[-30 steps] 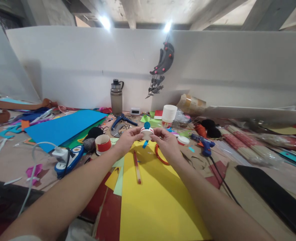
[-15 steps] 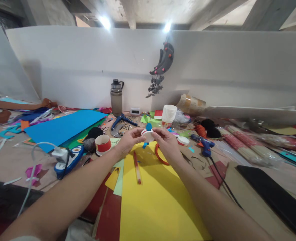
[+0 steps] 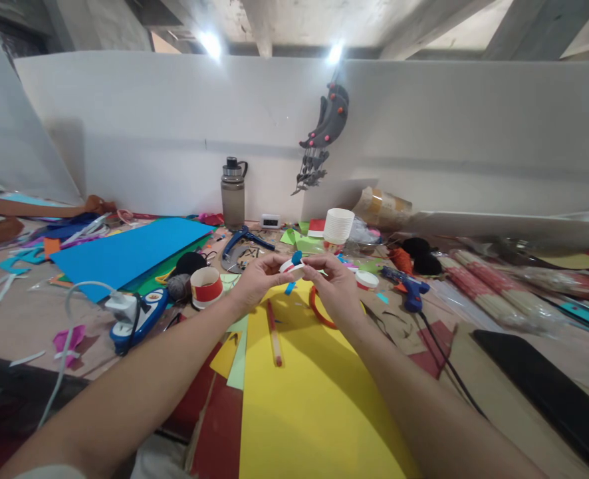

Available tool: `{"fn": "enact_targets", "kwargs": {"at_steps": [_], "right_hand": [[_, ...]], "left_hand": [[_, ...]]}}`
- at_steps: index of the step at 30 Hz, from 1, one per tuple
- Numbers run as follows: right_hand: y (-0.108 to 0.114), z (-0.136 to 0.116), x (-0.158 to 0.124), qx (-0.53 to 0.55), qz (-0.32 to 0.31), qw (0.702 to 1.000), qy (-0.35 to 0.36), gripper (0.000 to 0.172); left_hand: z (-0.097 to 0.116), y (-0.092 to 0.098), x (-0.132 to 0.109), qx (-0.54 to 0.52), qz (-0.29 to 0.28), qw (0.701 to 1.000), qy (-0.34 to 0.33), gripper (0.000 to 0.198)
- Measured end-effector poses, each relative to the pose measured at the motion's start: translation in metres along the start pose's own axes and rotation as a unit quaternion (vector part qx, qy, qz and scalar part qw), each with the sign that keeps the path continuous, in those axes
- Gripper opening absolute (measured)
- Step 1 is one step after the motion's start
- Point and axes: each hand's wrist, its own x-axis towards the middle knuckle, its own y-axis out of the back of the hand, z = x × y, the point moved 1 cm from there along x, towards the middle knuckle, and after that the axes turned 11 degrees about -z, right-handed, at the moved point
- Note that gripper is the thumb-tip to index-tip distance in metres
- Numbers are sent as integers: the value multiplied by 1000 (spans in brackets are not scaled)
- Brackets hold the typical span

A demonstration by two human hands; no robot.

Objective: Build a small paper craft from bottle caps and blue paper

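Between my two hands is a short white round piece with a red band (image 3: 290, 267), which looks like a cut-down paper cup. A small blue piece (image 3: 297, 257) stands up at its far side. My left hand (image 3: 260, 278) pinches the piece from the left, and my right hand (image 3: 330, 279) grips its right side. Below them lie yellow paper (image 3: 319, 399), a red pen (image 3: 274, 336) and a small blue scrap (image 3: 290, 288). An orange-red ring (image 3: 319, 311), maybe a tape roll or scissors handle, sits partly hidden under my right hand.
Left are a red-and-white cut paper cup (image 3: 206, 287), a blue power strip (image 3: 142, 319) and blue sheet (image 3: 135, 253). A blue glue gun (image 3: 411, 293) with a cord lies right, near a white lid-like piece (image 3: 367, 279). Behind stand a bottle (image 3: 233, 199) and stacked paper cups (image 3: 338, 226).
The white round piece has tilted in my fingers, so its face toward me shows less and its upper side shows more. The blue piece on it has turned too. Both hands keep their grip.
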Motion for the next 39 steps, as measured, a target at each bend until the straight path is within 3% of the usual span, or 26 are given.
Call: {"fn": "enact_targets", "kwargs": {"at_steps": [10,17,26,33,39], "right_hand": [[0,-4,1,10,14,1000,-8,16],[-2,3,4,12,-14,998,-62,29],[1,2,6,38,-6,997,-72,26],[-1,5,7,83,-18,992,-93,28],[-2,9,7,89,-24,992,-85,26]], "left_hand": [[-4,0,0,-23,-18,1000,1,34],[-4,-4,0,-50,29,997,48,41],[-3,4,3,30,-16,997,64,44],[-2,6,3,33,-12,997,76,44],[-6,5,1,21,-51,996,63,44]]}}
